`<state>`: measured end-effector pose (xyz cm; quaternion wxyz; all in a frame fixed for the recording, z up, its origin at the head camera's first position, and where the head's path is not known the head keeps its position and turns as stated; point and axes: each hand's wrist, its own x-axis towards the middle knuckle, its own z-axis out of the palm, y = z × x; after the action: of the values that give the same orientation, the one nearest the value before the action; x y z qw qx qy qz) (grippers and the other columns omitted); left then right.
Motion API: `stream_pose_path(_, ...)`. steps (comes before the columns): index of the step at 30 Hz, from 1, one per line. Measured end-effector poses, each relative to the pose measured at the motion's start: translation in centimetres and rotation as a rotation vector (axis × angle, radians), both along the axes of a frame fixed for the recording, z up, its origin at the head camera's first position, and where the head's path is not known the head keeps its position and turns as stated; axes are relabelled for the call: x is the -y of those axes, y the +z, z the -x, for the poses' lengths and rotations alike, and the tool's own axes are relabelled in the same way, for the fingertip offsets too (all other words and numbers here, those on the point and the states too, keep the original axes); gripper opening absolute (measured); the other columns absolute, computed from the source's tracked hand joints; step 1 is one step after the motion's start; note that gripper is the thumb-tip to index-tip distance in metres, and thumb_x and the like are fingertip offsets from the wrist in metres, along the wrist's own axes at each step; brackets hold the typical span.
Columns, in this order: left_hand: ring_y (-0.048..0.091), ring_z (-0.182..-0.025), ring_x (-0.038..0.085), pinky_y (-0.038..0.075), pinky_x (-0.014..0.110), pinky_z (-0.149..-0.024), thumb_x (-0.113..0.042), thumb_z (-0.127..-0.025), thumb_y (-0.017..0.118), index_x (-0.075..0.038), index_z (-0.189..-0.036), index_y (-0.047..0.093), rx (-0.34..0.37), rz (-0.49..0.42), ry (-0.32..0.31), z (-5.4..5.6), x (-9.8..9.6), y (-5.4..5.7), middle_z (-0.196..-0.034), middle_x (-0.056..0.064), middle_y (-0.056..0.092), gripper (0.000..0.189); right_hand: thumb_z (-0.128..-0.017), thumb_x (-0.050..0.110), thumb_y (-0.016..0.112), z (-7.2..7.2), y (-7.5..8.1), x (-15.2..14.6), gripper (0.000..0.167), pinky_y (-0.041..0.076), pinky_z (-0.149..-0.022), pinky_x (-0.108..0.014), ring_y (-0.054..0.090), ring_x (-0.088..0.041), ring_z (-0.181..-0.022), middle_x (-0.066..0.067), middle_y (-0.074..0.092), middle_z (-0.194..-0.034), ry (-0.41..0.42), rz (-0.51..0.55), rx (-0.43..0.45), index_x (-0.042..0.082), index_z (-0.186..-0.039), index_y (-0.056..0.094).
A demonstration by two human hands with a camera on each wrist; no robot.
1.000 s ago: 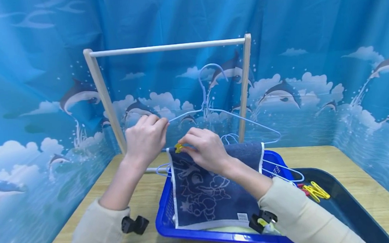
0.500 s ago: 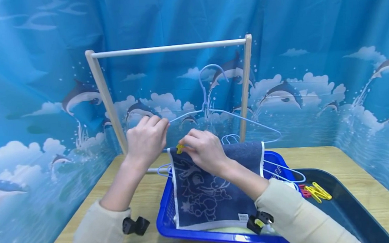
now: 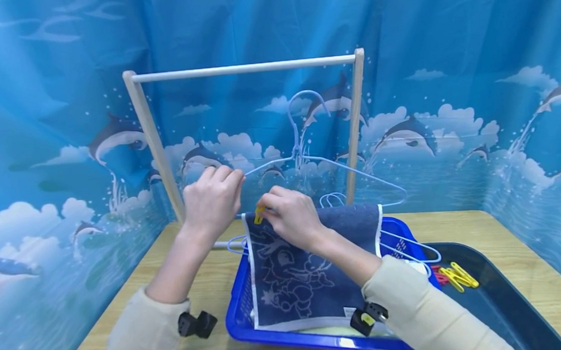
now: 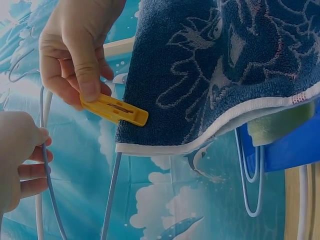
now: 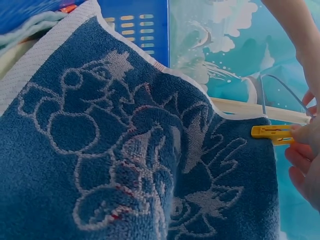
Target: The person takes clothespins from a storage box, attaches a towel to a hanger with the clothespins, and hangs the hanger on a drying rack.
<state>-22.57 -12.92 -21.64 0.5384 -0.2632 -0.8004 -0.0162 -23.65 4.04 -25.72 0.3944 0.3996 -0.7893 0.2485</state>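
My left hand grips the sloping left arm of a light blue wire hanger, whose hook points up. A dark blue towel with a white border and a cartoon outline hangs folded over the hanger's bottom bar. At the towel's upper left corner, my right hand pinches a yellow clothespin. In the left wrist view the clothespin sits across the towel's edge, and the left fingers curl round the hanger wire. The right wrist view also has the clothespin on the towel corner.
Behind stands a wooden rack with a white top rod. A blue basket under the towel holds further hangers and cloth. To the right, a dark tray carries yellow clothespins and red ones.
The yellow clothespin has tilted to a more upright position on the towel corner. My right wrist has shifted slightly left. The left hand stays on the hanger.
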Motion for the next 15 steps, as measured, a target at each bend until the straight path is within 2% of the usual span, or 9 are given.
stream_pose_path(4,0.06,-0.064,0.026,0.044,0.034,-0.037,-0.011,-0.085,0.066,-0.004,-0.088,0.07,-0.015,-0.003,-0.005,0.07,-0.06,-0.09,-0.079,0.01,0.067,0.009,-0.075,0.009,0.076,-0.01,-0.09,0.04,0.011,0.047,-0.056,-0.023,0.058,-0.011,-0.065,0.002,0.061,-0.077,-0.012,-0.032,-0.006,0.012,-0.083,0.068)
stream_pose_path(11,0.06,-0.064,0.026,0.044,0.033,-0.038,-0.012,-0.085,0.068,-0.004,-0.087,0.07,-0.028,0.002,0.006,0.19,-0.14,-0.17,-0.078,0.01,0.067,0.009,-0.076,0.014,0.077,0.28,-0.26,-0.18,0.025,0.05,-0.062,-0.025,0.06,-0.014,-0.075,-0.002,0.062,-0.089,-0.057,-0.162,-0.087,0.008,-0.097,0.066)
stream_pose_path(15,0.061,-0.064,0.026,0.044,0.033,-0.037,-0.013,-0.085,0.068,-0.004,-0.087,0.07,-0.031,0.007,0.016,0.25,-0.24,-0.18,-0.078,0.01,0.066,0.009,-0.077,0.018,0.076,0.23,0.02,-0.49,0.028,0.05,-0.061,-0.024,0.06,-0.013,-0.076,-0.002,0.062,-0.091,-0.06,-0.202,-0.084,0.008,-0.1,0.065)
